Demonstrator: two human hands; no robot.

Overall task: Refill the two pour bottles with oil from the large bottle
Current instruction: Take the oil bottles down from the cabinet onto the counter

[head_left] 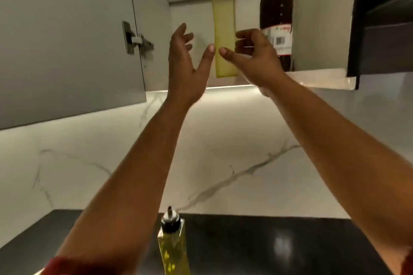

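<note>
The tall pour bottle (224,29) stands upright on the cabinet shelf (312,73) at 12 o'clock, pale oil inside, black pourer on top. The large bottle (277,11) stands just beside it at 1 o'clock, dark-bodied with a barcode label. A second pour bottle (172,243) stands on the dark table (268,241) at 6 o'clock.

Your left hand (185,62) and right hand (254,56) flank the tall bottle's lower body. Fingers are spread and loosely curved; neither grips anything, though both thumbs (210,51) lie against or very near the glass.

Close both hands around the lower body before lifting. Keep the bottle vertical, clear the open cabinet door (67,40) at 10 o'clock, and avoid nudging the large bottle.
</note>
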